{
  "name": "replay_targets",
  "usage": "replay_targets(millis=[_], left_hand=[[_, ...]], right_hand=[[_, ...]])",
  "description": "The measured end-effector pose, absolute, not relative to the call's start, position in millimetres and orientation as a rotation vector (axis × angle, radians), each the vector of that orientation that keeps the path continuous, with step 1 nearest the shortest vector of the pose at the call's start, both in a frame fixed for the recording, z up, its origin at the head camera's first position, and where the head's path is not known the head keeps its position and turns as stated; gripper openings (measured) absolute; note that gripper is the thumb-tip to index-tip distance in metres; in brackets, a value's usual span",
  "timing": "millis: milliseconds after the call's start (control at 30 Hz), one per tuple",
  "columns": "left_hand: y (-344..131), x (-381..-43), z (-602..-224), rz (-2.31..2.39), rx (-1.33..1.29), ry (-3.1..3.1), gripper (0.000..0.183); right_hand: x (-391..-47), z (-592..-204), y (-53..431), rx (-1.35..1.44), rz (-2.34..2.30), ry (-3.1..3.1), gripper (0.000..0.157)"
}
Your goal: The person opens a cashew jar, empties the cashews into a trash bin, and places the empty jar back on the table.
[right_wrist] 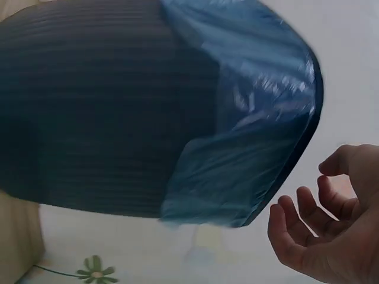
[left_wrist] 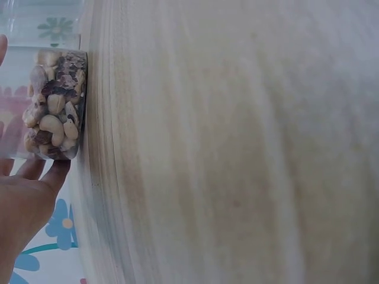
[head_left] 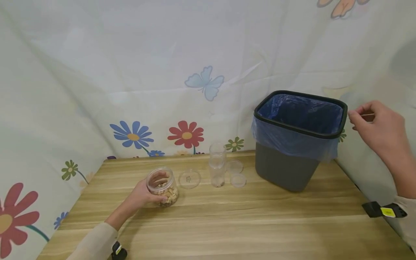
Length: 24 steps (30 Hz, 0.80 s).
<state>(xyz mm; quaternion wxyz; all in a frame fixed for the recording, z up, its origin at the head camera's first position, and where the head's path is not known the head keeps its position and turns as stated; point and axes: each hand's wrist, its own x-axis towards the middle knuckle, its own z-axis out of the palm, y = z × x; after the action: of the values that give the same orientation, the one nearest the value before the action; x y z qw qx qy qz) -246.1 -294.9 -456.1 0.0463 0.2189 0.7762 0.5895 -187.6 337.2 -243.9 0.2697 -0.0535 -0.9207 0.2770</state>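
My left hand [head_left: 142, 195] grips a clear jar of nuts [head_left: 169, 195] on the wooden table, thumb and fingers round its side. No lid is on this jar. Cashews and other mixed nuts [left_wrist: 55, 109] show through its wall in the left wrist view. Beside the right rim of a grey trash bin [head_left: 282, 166] hovers my right hand [head_left: 381, 126]. Its fingers [right_wrist: 287, 234] are loosely curled and hold nothing, with a gap to the bin in the right wrist view. A blue plastic bag [head_left: 292, 142] lines the bin and folds over its rim.
A clear round lid [head_left: 190, 179] lies right of the nut jar. Farther right stand stacked clear containers [head_left: 217, 169], with two small clear lids [head_left: 238, 180] beside them. A flower-printed cloth [head_left: 156, 90] hangs behind the wooden table [head_left: 227, 224].
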Motion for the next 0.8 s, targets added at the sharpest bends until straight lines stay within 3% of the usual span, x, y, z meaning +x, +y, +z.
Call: replay_targets(millis=[200,433,600,800], left_hand=[[-294.7,-246.0,-456.4,1.748,0.613,2.415,0.088],[-295.6,-246.7,-455.2,1.711,0.590,2.438,0.087],[-294.7,-247.2,-455.5,1.716,0.593,2.431,0.087],[-294.3,-246.5,-453.9,1.692,0.594,2.441,0.087]], right_hand=[[-206.4,-263.8,358.5,-0.074,1.162,-2.507,0.049],[-222.4,-278.2,368.9,-0.007,1.483,-2.447,0.037],[-225.4,-280.6,375.4,0.120,1.769,-2.352,0.042],[-226.8,-284.2,377.2,0.165,2.026,-2.205,0.031]])
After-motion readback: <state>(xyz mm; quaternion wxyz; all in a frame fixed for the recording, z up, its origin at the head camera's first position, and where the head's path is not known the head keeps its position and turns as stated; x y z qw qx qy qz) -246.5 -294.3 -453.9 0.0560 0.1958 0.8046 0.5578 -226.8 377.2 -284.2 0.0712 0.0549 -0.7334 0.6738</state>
